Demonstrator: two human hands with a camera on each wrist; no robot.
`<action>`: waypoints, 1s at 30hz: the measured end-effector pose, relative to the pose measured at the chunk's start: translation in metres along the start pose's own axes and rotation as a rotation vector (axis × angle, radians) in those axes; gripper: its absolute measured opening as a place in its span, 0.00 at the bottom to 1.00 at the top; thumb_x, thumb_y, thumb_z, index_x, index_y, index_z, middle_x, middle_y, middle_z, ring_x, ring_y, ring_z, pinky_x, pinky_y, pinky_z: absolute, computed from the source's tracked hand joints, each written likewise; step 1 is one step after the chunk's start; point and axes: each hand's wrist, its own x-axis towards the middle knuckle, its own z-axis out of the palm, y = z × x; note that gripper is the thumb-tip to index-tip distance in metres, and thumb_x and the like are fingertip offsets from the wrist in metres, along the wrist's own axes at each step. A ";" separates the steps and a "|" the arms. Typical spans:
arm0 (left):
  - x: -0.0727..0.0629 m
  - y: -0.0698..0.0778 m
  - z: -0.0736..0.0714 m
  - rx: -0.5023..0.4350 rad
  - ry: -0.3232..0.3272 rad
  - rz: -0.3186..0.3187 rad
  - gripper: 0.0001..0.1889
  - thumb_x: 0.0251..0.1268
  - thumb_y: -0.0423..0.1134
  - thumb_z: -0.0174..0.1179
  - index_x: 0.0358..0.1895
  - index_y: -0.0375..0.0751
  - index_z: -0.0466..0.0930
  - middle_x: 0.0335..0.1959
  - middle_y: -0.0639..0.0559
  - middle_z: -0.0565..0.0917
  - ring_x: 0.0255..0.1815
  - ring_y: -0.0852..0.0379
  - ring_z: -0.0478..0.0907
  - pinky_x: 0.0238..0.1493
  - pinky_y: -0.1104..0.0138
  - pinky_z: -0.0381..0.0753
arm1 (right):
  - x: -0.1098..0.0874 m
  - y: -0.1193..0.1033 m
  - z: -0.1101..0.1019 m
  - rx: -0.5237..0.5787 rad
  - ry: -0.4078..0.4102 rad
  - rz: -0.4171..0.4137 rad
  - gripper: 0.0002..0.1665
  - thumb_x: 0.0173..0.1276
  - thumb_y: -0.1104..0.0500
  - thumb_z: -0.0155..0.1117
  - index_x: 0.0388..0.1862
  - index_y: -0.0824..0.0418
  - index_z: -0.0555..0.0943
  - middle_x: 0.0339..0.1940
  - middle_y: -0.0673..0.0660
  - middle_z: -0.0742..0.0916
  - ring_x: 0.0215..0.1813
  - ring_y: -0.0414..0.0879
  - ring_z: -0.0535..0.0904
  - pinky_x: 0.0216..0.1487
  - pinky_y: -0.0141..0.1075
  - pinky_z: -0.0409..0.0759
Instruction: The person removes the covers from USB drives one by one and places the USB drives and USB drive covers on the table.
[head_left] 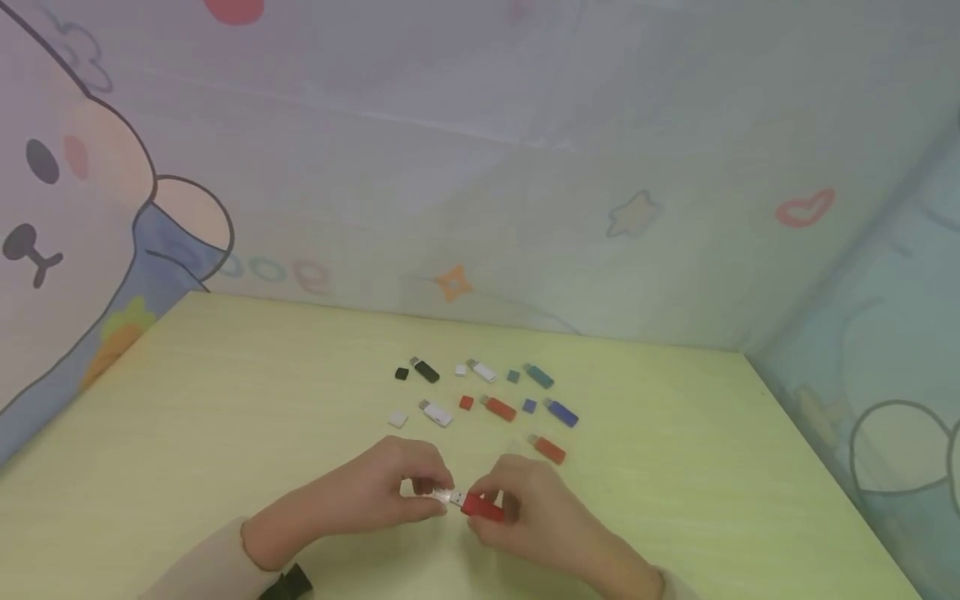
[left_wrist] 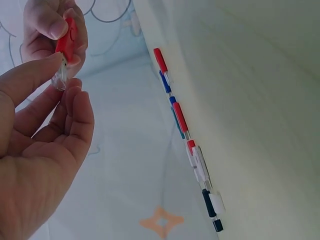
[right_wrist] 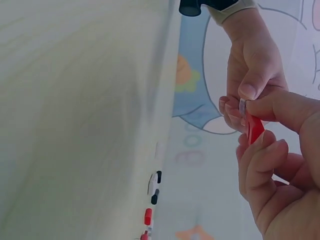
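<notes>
In the head view my right hand (head_left: pixel 536 508) holds a red USB stick (head_left: pixel 483 507) between thumb and fingers, its metal plug (head_left: pixel 457 498) facing left. The left hand (head_left: pixel 390 479) pinches a small clear cap (head_left: pixel 442 495) right at the plug's tip. From the left wrist view, the transparent cap (left_wrist: pixel 59 80) overlaps the plug end below the red body (left_wrist: pixel 67 42). In the right wrist view the red stick (right_wrist: pixel 254 129) shows between the right fingertips, with the left thumb close to its plug. Both hands are above the table's near part.
Beyond the hands, uncapped USB sticks lie in loose rows with caps beside them: black (head_left: pixel 425 370), white (head_left: pixel 482 371), teal (head_left: pixel 540 377), another white (head_left: pixel 437 414), red (head_left: pixel 499 408), blue (head_left: pixel 562 412) and orange-red (head_left: pixel 549 450). A patterned cloth wall (head_left: pixel 525 208) borders the table (head_left: pixel 712 467).
</notes>
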 end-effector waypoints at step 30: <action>0.011 -0.052 -0.010 0.063 -0.094 -0.213 0.06 0.56 0.30 0.67 0.38 0.37 0.86 0.28 0.58 0.76 0.31 0.64 0.71 0.36 0.70 0.76 | 0.050 0.032 0.022 0.125 0.043 0.378 0.14 0.58 0.54 0.73 0.38 0.61 0.85 0.17 0.48 0.79 0.15 0.39 0.74 0.20 0.30 0.68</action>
